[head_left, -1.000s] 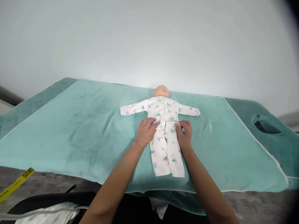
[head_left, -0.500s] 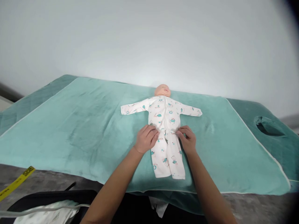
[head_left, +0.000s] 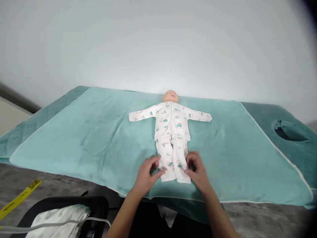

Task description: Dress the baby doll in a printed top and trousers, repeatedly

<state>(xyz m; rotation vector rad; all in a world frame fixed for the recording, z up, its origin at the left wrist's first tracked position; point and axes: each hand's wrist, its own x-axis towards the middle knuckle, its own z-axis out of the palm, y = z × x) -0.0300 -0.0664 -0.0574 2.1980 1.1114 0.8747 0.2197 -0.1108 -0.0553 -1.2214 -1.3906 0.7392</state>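
Observation:
A baby doll point(head_left: 170, 96) lies face up, head toward the wall. It wears a white printed top point(head_left: 171, 120) with both sleeves stretched out sideways, and matching printed trousers point(head_left: 168, 160). The top's hem overlaps the waist of the trousers. My left hand point(head_left: 148, 173) is at the left trouser leg, thumb and fingers apart, fingertips by its outer edge. On the other side my right hand point(head_left: 197, 170) has its fingers curved apart over the edge of the right leg. Neither hand grips the cloth.
A light green sheet point(head_left: 119, 138) covers the bed point(head_left: 262, 115), which has an oval hole point(head_left: 291, 131) at the right. Folded printed cloth point(head_left: 60, 218) lies on a black chair point(head_left: 99, 201) at lower left, with a pale cable point(head_left: 52, 224) across it. Yellow tape point(head_left: 21, 199) marks the floor.
Both hands have let go of the top's hem at the waist and moved down toward the lower trouser legs. The hem now lies flat over the trousers.

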